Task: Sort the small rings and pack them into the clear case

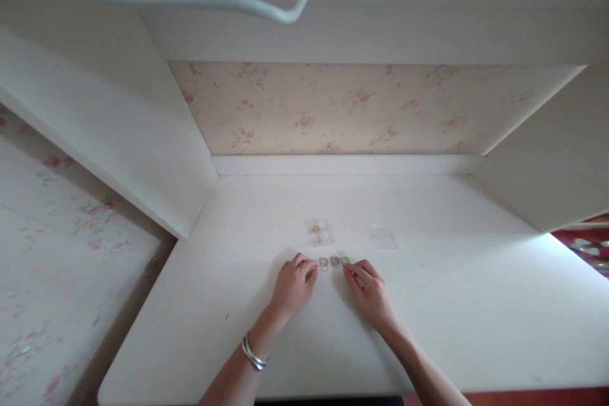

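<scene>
Both forearms reach up from the near edge of the white counter (476, 304), which lies bare and wide to either side, walled by cabinet panels left and right. Left hand (292, 285), silver bangles (254, 355) at its wrist, rests palm-down with fingers curled loosely. Right hand (368, 292) pinches the end of a short row of small rings (334, 261) between them. Two clear packets (318, 231) lie just beyond.

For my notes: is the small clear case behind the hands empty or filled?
Filled: the small clear case shows small yellowish and pale pieces inside.
</scene>
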Motion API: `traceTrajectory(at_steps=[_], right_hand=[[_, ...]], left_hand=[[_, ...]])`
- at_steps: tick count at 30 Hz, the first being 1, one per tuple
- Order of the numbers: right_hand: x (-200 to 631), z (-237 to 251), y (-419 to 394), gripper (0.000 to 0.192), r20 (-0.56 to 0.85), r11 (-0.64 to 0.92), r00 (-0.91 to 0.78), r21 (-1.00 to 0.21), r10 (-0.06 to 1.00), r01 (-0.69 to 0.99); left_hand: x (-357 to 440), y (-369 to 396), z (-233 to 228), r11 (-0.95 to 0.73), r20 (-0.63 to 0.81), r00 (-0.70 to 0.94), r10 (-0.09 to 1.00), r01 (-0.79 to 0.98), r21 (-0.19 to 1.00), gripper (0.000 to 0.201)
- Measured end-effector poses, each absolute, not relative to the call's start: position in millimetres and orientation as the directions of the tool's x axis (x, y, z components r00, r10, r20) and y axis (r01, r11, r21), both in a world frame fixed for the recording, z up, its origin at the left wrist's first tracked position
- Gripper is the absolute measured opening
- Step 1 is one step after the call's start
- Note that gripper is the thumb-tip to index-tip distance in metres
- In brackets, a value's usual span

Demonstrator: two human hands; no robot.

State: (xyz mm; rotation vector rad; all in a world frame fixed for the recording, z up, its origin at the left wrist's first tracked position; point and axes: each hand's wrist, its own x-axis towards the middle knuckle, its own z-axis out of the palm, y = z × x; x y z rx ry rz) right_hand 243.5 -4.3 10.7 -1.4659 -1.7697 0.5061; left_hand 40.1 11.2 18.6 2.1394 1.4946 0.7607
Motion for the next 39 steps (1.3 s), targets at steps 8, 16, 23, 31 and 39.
traceTrajectory(at_steps=[8,16,23,31,39], right_hand=[[243.0,5.3,-7.0,0.029,0.307,0.274,-0.054,-0.741,0.950,0.613],[245.3,4.1,-5.6,0.030,0.302,0.267,-0.038,-0.770,0.953,0.580],[246.1,6.8,-5.5,0.030,0.286,0.256,-0.032,-0.797,0.958,0.548],[248.3,6.0,-5.2,0.027,0.258,0.237,-0.038,-0.808,0.965,0.540],[247.8,4.5,-4.2,0.030,0.292,0.258,-0.029,-0.788,0.956,0.559]], left_hand=[[56.3,10.3,26.7,-0.395,0.193,0.344,0.919,0.801,0.451,0.017],[63.9,4.9,27.2,-0.444,0.193,0.401,0.896,0.824,0.351,0.026],[65.8,4.3,21.8,-0.444,0.191,0.401,0.896,0.815,0.371,0.022],[63.0,8.4,20.6,-0.371,0.164,0.333,0.928,0.798,0.475,0.023],[69.3,13.2,27.4,-0.329,0.153,0.292,0.944,0.800,0.502,0.019]])
